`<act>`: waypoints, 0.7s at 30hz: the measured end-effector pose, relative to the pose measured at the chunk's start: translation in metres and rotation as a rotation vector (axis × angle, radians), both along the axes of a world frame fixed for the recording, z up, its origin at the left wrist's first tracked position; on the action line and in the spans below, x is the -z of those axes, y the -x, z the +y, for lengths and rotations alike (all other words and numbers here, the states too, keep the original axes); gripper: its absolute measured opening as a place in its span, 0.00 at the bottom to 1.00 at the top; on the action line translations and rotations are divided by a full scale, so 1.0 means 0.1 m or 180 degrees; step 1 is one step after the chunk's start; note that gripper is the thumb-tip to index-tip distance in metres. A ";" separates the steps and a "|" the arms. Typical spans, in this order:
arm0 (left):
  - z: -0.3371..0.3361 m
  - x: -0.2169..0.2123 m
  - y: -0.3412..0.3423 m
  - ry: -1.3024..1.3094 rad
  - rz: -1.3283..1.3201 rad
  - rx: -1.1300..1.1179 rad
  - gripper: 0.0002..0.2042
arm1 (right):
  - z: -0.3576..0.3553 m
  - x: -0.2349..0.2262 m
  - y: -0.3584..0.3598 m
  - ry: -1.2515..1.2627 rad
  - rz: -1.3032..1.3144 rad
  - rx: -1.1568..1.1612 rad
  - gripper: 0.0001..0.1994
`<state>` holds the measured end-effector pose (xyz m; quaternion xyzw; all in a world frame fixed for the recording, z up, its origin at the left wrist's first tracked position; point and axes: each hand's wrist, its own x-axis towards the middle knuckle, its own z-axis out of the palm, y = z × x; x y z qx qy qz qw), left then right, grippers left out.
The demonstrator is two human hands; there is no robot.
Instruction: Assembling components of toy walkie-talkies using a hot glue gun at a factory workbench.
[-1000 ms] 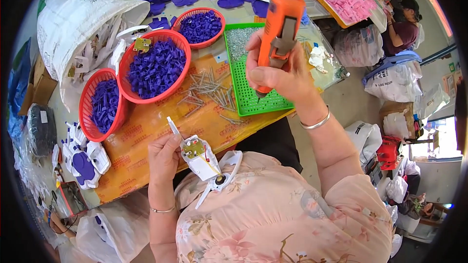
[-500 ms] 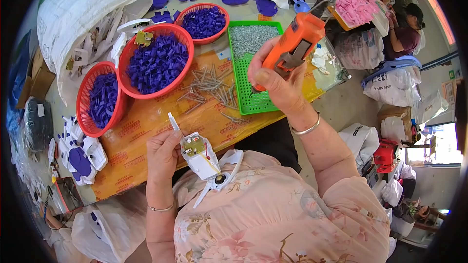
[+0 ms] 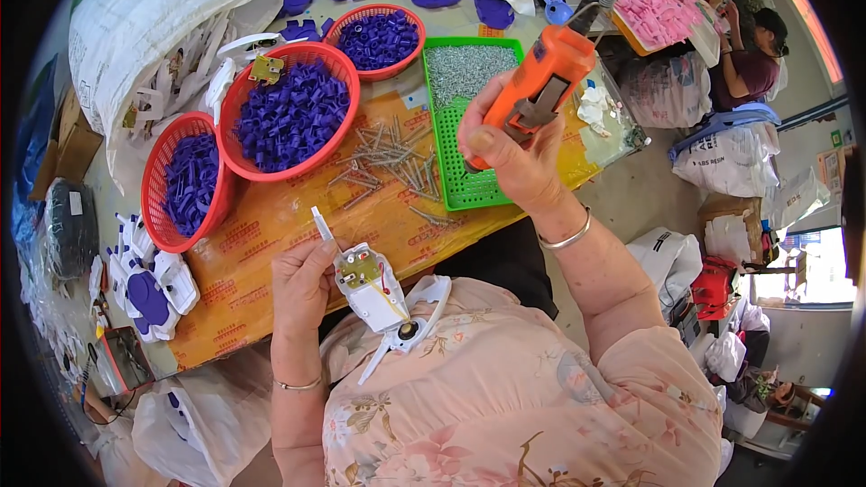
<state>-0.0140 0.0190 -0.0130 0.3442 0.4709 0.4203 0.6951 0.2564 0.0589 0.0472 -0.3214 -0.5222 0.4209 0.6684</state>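
My right hand (image 3: 514, 140) is closed round an orange electric screwdriver (image 3: 541, 81), hung from a dark coiled cord, above a green tray (image 3: 465, 208) of small silvery screws (image 3: 465, 72). The screwdriver's tip points down left toward the tray's perforated part; whether it touches is hard to tell. In my left hand (image 3: 305, 284), thumb and fingers pinch the side of a white plastic toy housing (image 3: 377, 302), near my lap. The housing shows a circuit board (image 3: 361, 271), thin wires and a round dark part (image 3: 408, 331). A slim white piece (image 3: 321, 224) sticks up beside my fingertips.
Red baskets (image 3: 236, 140) of purple parts stand at the left and back. Long screws (image 3: 388, 158) lie loose on the orange-covered table (image 3: 271, 257). White and purple pieces (image 3: 149, 293) sit at the left edge. A co-worker (image 3: 753, 63) is at the far right.
The electric screwdriver has tilted and shifted slightly left in my right hand. My left hand and the white housing are practically still.
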 end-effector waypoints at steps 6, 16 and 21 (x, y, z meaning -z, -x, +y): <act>0.00 0.01 0.00 -0.0083 0.0033 -0.0014 0.10 | 0.00 0.00 0.02 0.0094 -0.0216 0.0139 0.15; 0.00 -0.03 0.01 0.0167 0.0042 -0.0016 0.10 | -0.06 -0.37 0.12 -0.0175 -0.0074 -0.0061 0.10; 0.03 -0.05 -0.01 0.0106 0.0100 0.0136 0.09 | -0.22 -0.49 0.50 -0.0055 -0.0301 -0.0501 0.28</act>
